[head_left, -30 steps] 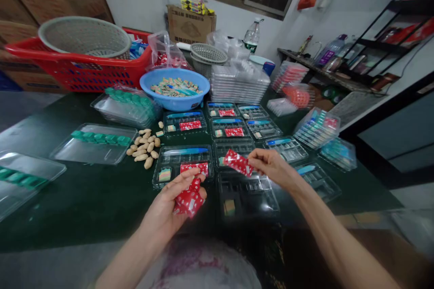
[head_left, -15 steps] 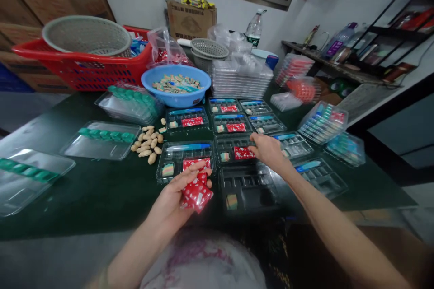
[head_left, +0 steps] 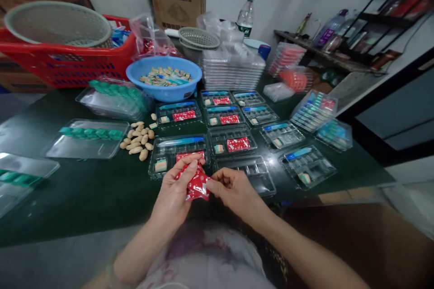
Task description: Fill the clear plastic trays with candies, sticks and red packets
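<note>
My left hand [head_left: 174, 194] is closed round a small stack of red packets with white dots [head_left: 195, 184], low in the middle of the view. My right hand [head_left: 233, 189] pinches the right edge of that same stack. Just beyond the hands lie clear compartment trays: one [head_left: 178, 156] holds a blue stick, a striped block and a red packet, another [head_left: 232, 141] holds a striped block and a red packet [head_left: 238, 144], and the nearest tray [head_left: 251, 172] to the right has nothing I can see in it.
A pile of peanuts [head_left: 137, 137] lies left of the trays. A blue bowl of striped blocks [head_left: 164, 77], a red basket [head_left: 68, 56], stacked clear trays [head_left: 232, 70] and a water bottle [head_left: 246, 16] stand behind. Flat lids with green strips [head_left: 88, 137] lie at the left.
My right hand set a red packet into the middle tray, then drew back to the stack in my left hand and pinched it. The view shifted slightly.
</note>
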### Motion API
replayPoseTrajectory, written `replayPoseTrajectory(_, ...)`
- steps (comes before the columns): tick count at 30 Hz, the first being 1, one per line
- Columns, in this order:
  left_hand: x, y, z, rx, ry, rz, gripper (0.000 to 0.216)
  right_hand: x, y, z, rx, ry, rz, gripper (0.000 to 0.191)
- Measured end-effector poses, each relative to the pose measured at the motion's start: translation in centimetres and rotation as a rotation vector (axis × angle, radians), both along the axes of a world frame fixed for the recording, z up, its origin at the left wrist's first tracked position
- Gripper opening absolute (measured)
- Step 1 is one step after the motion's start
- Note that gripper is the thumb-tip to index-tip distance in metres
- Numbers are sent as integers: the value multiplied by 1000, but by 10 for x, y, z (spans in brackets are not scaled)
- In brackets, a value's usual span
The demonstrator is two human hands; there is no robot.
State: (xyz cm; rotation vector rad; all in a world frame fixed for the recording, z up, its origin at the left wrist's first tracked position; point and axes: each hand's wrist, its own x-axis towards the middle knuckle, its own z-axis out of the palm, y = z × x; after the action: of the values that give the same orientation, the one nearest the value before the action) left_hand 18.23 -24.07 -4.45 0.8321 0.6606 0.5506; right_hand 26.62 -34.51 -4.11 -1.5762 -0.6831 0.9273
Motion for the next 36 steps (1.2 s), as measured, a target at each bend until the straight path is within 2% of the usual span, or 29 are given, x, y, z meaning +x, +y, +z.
replayPoseTrajectory(3,1,-5,1,5,4,-22,31,-2,-6,3,63,89,-17,21)
replayPoseTrajectory(6,1,-1,5,-7,16,-41,29,13,-25,12,80,8,12,16)
replayPoseTrajectory(10,-1,11,4,-25,26,-47,21,67,-64,23,-80,-296,104,15)
replayPoseTrajectory(13,-2,12,1,-65,15,-75,21,105,-84,24,-221,-509,188,15)
replayPoseTrajectory(15,-1,9,0,-102,22,-101,21,118,-87,22,-304,-617,305,15)
replayPoseTrajectory(18,1,4,2,-136,27,-136,25,117,-81,17,-427,-767,433,13)
replayPoseTrajectory(21,0,2,2,-117,17,-157,29,103,-74,12,-587,-984,346,6)
replayPoseTrajectory(22,0,2,2,-97,8,-163,30,98,-72,10,-639,-1062,276,2)
replayPoseTrajectory(24,0,1,1,-56,-10,-169,32,86,-70,7,-700,-1187,108,10)
replayPoseTrajectory(26,2,-1,1,-18,-28,-161,31,75,-70,6,-663,-1227,-34,17)
replayPoseTrajectory(28,6,-4,3,11,-48,-134,30,61,-69,4,-527,-1163,-118,16)
replayPoseTrajectory(30,11,-9,5,34,-86,-114,29,43,-66,3,-346,-980,-117,12)
replayPoseTrajectory(33,17,-18,9,70,-158,-121,27,10,-56,-2,-123,-594,-42,19)
replayPoseTrajectory(36,20,-27,14,136,-204,-144,24,-16,-42,-9,32,-301,-104,24)
